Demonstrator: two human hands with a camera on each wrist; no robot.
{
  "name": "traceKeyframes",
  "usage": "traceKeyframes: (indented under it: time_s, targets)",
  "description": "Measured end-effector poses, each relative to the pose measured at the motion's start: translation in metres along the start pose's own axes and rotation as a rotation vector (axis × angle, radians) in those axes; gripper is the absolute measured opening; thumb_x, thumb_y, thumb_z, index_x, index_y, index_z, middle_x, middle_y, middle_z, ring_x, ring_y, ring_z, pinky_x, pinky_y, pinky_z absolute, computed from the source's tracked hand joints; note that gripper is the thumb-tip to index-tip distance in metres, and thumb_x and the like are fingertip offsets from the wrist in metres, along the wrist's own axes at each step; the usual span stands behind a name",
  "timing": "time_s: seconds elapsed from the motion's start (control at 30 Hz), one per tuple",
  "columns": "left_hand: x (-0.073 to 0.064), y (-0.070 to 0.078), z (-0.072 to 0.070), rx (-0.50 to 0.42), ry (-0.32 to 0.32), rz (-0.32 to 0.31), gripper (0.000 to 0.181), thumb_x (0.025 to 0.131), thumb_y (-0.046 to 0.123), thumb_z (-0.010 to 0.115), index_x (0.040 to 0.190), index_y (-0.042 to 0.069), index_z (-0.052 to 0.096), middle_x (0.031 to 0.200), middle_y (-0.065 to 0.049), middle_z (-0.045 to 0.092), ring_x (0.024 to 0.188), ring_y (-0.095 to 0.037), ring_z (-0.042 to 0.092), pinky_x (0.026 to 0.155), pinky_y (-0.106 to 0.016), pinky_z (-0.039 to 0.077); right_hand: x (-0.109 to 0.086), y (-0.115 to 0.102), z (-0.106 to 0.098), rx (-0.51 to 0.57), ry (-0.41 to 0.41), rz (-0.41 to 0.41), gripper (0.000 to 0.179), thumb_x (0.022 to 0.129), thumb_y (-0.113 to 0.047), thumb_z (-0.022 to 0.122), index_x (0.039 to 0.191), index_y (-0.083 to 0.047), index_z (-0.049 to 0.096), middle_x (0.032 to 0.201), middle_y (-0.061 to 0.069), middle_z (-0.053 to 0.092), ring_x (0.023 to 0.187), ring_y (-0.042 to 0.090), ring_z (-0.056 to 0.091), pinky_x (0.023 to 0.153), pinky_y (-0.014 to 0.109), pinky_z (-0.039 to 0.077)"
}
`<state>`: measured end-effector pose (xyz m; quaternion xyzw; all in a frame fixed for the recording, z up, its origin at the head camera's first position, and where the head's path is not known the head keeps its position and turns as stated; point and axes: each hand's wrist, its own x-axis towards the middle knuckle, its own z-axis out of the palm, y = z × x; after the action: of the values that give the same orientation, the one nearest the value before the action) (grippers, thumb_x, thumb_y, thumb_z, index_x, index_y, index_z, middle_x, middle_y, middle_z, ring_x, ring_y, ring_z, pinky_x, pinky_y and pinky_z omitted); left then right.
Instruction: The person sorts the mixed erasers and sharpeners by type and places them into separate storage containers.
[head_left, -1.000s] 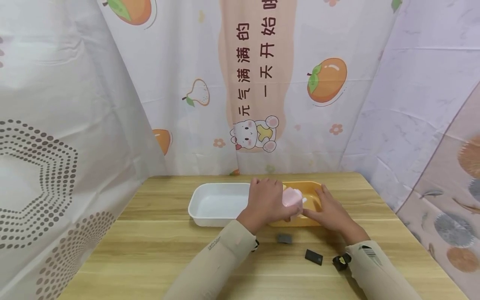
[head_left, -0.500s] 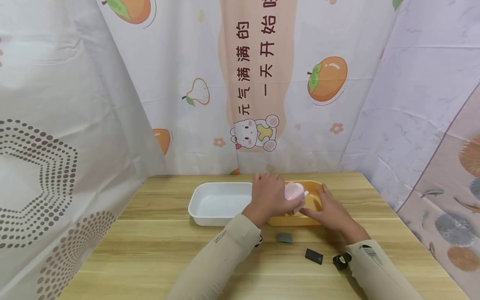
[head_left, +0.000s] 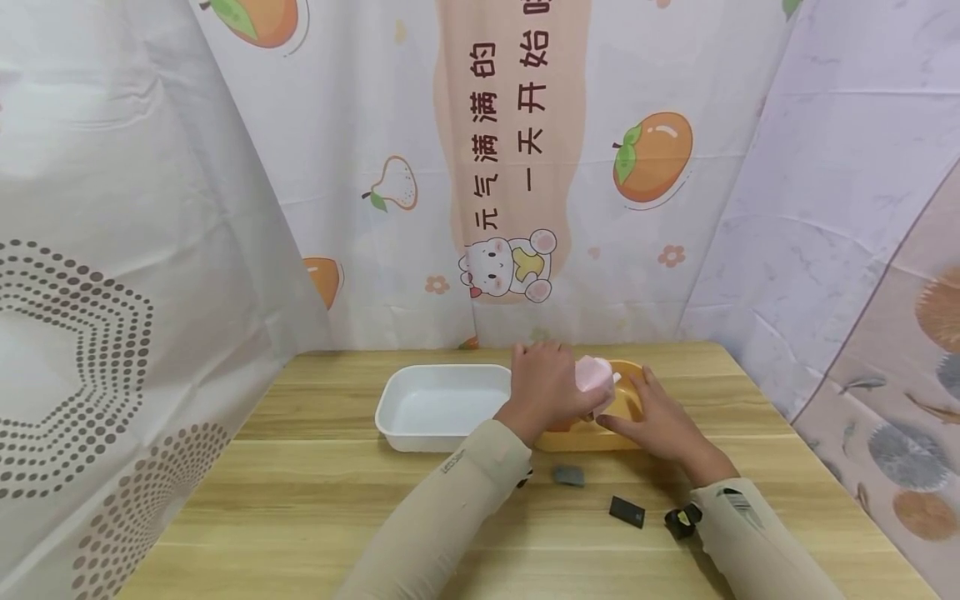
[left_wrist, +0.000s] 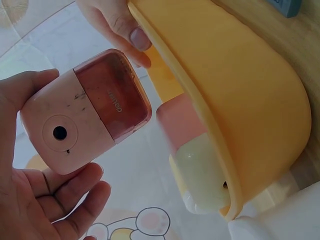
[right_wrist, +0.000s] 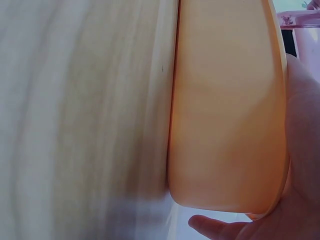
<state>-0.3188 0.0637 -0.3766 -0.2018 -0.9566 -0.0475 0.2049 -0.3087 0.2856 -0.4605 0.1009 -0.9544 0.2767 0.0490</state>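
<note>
My left hand (head_left: 546, 387) holds a pink pencil sharpener (left_wrist: 70, 120) with a round pencil hole and a see-through, darker pink shavings box. In the head view the sharpener (head_left: 592, 373) is over the yellow bin (head_left: 585, 439). Thumb on one side and fingers on the other, my left hand grips its body. At the bin's right end, my right hand (head_left: 663, 421) grips the rim, its thumb at the near side. Inside the bin, the left wrist view shows a pink piece (left_wrist: 181, 122) beside a pale green, rounded one (left_wrist: 202, 162).
A white bin (head_left: 442, 408) stands left of the yellow one on the wooden table (head_left: 300, 500). In front of the bins lie a small grey block (head_left: 568, 476) and a black rectangular piece (head_left: 627, 512). Printed curtains hang behind and at both sides.
My left hand has moved a little right and away from me, carrying the pencil sharpener along. My right hand has stayed at the yellow bin's end.
</note>
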Motion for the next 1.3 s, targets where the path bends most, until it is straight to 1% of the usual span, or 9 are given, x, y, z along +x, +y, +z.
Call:
traceKeyframes:
  time_s: [0.2,0.37,0.57,0.73,0.83,0.93,1.1,1.3]
  targets:
    - [0.003,0.004,0.003,-0.009,-0.009,0.005,0.066,0.083,0.086,0.049,0.093,0.022,0.065,0.084,0.008,0.058,0.081,-0.013,0.049,0.079,-0.04,0.039,0.001,0.0,0.0,0.0,0.009,-0.01,0.111,0.085,-0.079,0.063,0.164,-0.012,0.025,0.169,0.033,0.005,0.147,0.063,0.024,0.11,0.078,0.029]
    - [0.007,0.007,0.006,-0.024,-0.017,0.015,0.063,0.084,0.085,0.049,0.09,0.024,0.065,0.084,0.009,0.059,0.081,-0.012,0.05,0.081,-0.041,0.039,0.0,-0.001,0.0,0.005,0.013,-0.015,0.108,0.085,-0.078,0.064,0.164,-0.013,0.026,0.169,0.033,0.005,0.147,0.063,0.024,0.109,0.079,0.03]
    - [0.01,0.01,0.011,0.008,-0.022,0.02,0.065,0.085,0.085,0.046,0.092,0.024,0.066,0.084,0.008,0.059,0.082,-0.013,0.051,0.082,-0.041,0.039,-0.001,-0.002,0.0,0.009,0.017,-0.02,0.106,0.085,-0.076,0.066,0.164,-0.017,0.027,0.169,0.033,0.006,0.146,0.063,0.027,0.108,0.079,0.032]
    - [0.012,0.012,0.013,0.028,-0.003,0.02,0.065,0.085,0.084,0.047,0.094,0.023,0.068,0.085,0.008,0.06,0.082,-0.014,0.051,0.082,-0.041,0.04,0.0,-0.001,0.0,0.005,0.009,-0.014,0.108,0.085,-0.078,0.065,0.164,-0.015,0.026,0.169,0.032,0.005,0.146,0.063,0.027,0.108,0.078,0.032]
    - [0.014,0.013,0.014,0.031,0.013,0.02,0.065,0.085,0.083,0.048,0.094,0.022,0.068,0.084,0.007,0.06,0.081,-0.015,0.05,0.081,-0.041,0.04,0.0,0.0,0.0,0.004,0.01,-0.013,0.109,0.085,-0.078,0.065,0.164,-0.014,0.025,0.169,0.033,0.006,0.145,0.063,0.028,0.108,0.078,0.032]
    - [0.017,0.014,0.016,0.03,0.015,0.015,0.064,0.085,0.082,0.047,0.093,0.022,0.068,0.083,0.007,0.059,0.08,-0.015,0.05,0.078,-0.04,0.04,0.001,0.001,0.001,0.0,0.014,-0.012,0.111,0.085,-0.077,0.065,0.165,-0.012,0.024,0.169,0.034,0.006,0.144,0.064,0.029,0.107,0.078,0.032]
    - [0.021,0.014,0.02,0.026,0.004,0.001,0.062,0.085,0.082,0.047,0.091,0.023,0.067,0.083,0.008,0.059,0.079,-0.014,0.051,0.078,-0.04,0.04,0.001,0.002,0.001,-0.001,0.007,0.006,0.112,0.085,-0.077,0.066,0.166,-0.013,0.021,0.17,0.032,0.004,0.145,0.063,0.028,0.108,0.078,0.032]
    - [0.024,0.015,0.023,0.024,-0.02,-0.015,0.061,0.085,0.082,0.048,0.09,0.023,0.066,0.083,0.008,0.059,0.08,-0.014,0.052,0.082,-0.042,0.041,0.002,0.002,0.001,-0.003,0.008,0.003,0.111,0.086,-0.075,0.066,0.166,-0.012,0.022,0.17,0.032,0.005,0.145,0.063,0.027,0.108,0.078,0.032]
